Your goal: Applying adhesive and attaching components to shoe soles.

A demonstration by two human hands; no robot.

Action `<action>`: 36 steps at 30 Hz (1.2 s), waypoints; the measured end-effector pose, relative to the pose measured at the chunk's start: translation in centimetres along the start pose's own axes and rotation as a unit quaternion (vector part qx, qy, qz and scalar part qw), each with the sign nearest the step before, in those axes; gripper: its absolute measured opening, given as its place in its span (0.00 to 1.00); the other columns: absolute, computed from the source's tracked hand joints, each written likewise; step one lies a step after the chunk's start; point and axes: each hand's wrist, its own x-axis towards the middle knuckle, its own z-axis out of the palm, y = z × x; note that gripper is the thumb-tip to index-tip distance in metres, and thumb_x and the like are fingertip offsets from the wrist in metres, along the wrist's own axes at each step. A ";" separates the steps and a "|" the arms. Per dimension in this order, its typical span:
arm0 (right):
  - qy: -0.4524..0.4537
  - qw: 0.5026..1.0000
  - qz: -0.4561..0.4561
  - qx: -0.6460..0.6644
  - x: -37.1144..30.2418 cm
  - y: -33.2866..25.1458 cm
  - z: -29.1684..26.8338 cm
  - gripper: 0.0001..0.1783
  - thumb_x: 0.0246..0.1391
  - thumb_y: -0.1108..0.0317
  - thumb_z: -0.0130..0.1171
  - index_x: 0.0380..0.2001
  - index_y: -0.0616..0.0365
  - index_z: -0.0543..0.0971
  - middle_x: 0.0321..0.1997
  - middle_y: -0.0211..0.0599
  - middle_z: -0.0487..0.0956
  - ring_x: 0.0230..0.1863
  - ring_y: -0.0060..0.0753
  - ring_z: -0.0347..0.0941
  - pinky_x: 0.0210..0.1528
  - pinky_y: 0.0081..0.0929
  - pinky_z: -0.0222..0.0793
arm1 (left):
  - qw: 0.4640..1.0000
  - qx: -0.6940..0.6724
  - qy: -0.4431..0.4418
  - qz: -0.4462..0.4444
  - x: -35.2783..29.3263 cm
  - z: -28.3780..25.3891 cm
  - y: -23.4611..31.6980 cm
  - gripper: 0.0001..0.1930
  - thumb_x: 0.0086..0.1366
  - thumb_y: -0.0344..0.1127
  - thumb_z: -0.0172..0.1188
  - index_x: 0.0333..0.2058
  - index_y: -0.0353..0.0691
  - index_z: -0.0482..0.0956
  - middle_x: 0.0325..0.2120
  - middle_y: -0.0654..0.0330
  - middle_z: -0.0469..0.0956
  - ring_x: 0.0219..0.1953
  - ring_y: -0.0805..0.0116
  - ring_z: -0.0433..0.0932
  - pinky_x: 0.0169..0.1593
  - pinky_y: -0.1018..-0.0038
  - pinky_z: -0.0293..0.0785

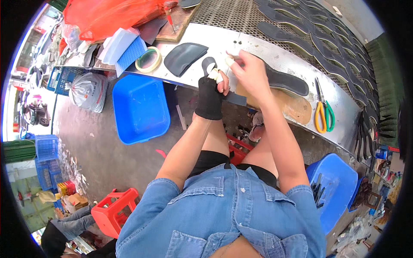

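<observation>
My left hand [218,81], in a black fingerless glove with white wraps on its fingers, is closed around a black strip [208,63] that loops up above the fingers. A flat dark piece [235,99] sticks out to the right below this hand; whether the two are one piece I cannot tell. Just to the right, my right hand [251,74] is raised over the bench with its fingers curled and pale wraps on the tips; anything between them is too small to make out. Beside it a black shoe sole [287,81] lies partly over a tan board [297,107]. A curved black leather piece [185,58] lies to the left.
Scissors [322,114] with yellow and green handles lie at the bench's right. A tape roll [148,59] and blue-white pads [129,51] are at the left. Rows of dark soles [301,38] cover the mesh behind. Blue tubs [142,109] stand below; a red stool [112,213] is lower left.
</observation>
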 end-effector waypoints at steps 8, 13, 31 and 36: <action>-0.275 0.935 0.052 0.219 3.8 -1.2 3.0 0.16 0.54 0.71 0.55 0.45 0.65 0.75 0.33 0.33 0.79 0.31 0.19 0.73 0.35 0.20 0.68 | 0.993 -0.112 0.006 -0.028 -0.2 -0.2 1.4 0.19 0.70 0.50 0.37 0.29 0.41 0.65 0.11 0.66 0.57 0.15 0.76 0.57 0.18 0.80 0.54; -0.169 0.915 -0.002 0.367 -1.4 -5.5 -3.5 0.18 0.53 0.73 0.56 0.49 0.65 0.74 0.32 0.29 0.77 0.23 0.14 0.68 0.23 0.14 0.66 | 0.984 -0.086 -0.007 -0.154 -3.3 2.8 5.7 0.27 0.67 0.60 0.39 0.32 0.38 0.69 0.14 0.67 0.60 0.14 0.78 0.56 0.16 0.82 0.52; 0.153 0.945 -0.020 -0.287 -9.5 2.5 -14.3 0.24 0.37 0.65 0.68 0.39 0.62 0.75 0.38 0.42 0.76 0.44 0.42 0.70 0.46 0.36 0.67 | 0.970 0.099 0.103 -0.196 -3.1 9.2 6.8 0.19 0.69 0.44 0.46 0.46 0.33 0.72 0.21 0.61 0.74 0.19 0.79 0.68 0.22 0.84 0.60; 0.025 0.945 -0.092 -0.312 -6.4 6.7 -13.9 0.33 0.33 0.63 0.67 0.47 0.63 0.73 0.37 0.42 0.72 0.43 0.47 0.66 0.51 0.34 0.63 | 0.970 -0.039 0.115 -0.209 -1.9 9.6 7.2 0.21 0.69 0.42 0.46 0.52 0.30 0.67 0.32 0.57 0.76 0.30 0.73 0.78 0.25 0.86 0.70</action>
